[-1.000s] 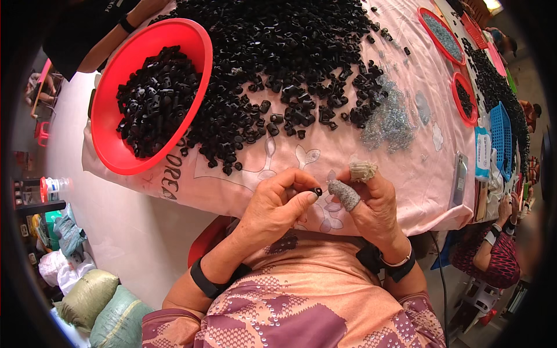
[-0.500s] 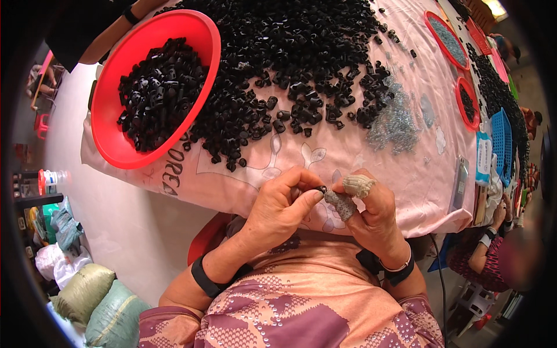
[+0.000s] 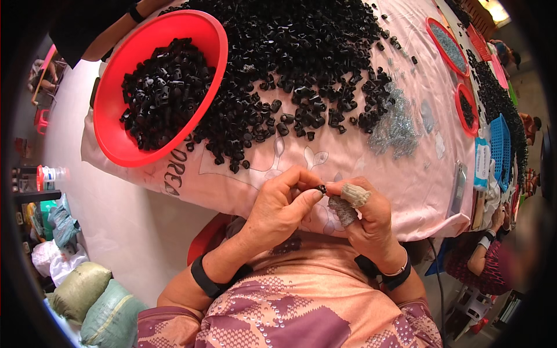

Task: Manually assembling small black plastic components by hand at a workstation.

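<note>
with twelve o'clock straight away from the person's body, the small black piece (image 3: 322, 189) sat just past the thumb tip of the left hand (image 3: 277, 204), at about one o'clock from it. the left hand was the nearer one and had the piece in hand: its thumb and forefinger were pinched narrow around it, the wrist lying toward eight o'clock. which way the piece's long axis ran could not be told, since so little of it stuck out past the pinch.

the right hand (image 3: 374, 217) came in from between four and five o'clock. one of its bare fingertips (image 3: 336, 188) pointed at the piece from three o'clock, so close that touching or just apart could not be made out. a cream cover (image 3: 355, 195) wrapped the finger behind that tip, and a grey cover (image 3: 343, 211) wrapped the thumb below. the right fingers were curled and bunched; whether they held anything could not be seen.

farther off on the pink cloth (image 3: 423, 191), a pile of black pieces (image 3: 290, 52) spread toward twelve o'clock, a scatter of clear pieces (image 3: 395, 130) lay near two o'clock, and a red basin (image 3: 109, 132) stood at ten.
</note>
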`<act>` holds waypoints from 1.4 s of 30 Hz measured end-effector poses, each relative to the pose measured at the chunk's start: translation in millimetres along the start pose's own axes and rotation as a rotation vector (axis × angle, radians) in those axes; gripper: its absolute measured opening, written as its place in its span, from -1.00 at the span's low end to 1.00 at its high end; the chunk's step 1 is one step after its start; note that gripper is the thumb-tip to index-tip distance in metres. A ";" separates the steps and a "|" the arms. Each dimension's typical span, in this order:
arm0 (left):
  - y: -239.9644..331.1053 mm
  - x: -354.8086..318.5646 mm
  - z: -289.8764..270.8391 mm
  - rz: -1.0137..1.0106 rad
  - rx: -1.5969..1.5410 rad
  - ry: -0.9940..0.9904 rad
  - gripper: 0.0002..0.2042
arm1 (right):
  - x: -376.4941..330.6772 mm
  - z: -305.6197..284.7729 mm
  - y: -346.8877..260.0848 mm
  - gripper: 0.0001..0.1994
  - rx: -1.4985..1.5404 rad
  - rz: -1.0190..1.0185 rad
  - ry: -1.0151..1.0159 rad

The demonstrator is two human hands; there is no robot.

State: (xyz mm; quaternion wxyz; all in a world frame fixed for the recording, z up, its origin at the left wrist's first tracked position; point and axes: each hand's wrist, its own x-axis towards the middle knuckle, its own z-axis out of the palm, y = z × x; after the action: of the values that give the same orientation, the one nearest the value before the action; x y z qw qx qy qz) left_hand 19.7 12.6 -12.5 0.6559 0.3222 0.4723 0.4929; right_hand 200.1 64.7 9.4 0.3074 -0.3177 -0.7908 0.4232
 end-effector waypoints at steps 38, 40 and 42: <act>6.0 -1.4 -3.8 -0.023 -0.086 0.015 -0.86 | 72.0 17.6 29.5 -0.76 -0.609 -0.202 -0.009; 7.2 -1.4 -3.9 -0.028 -0.090 0.025 -0.84 | 70.1 15.1 30.9 -0.77 -0.564 -0.202 0.005; 6.4 -1.0 -7.4 -0.052 -0.072 0.016 -0.84 | 60.2 12.0 31.5 -0.77 -0.285 -0.034 0.016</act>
State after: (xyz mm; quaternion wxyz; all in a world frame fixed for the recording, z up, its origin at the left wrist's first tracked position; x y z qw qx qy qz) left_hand 10.5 13.3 -9.0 0.6756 0.2821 0.4679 0.4950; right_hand 162.0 118.8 -10.2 0.2724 -0.3479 -0.8459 0.2987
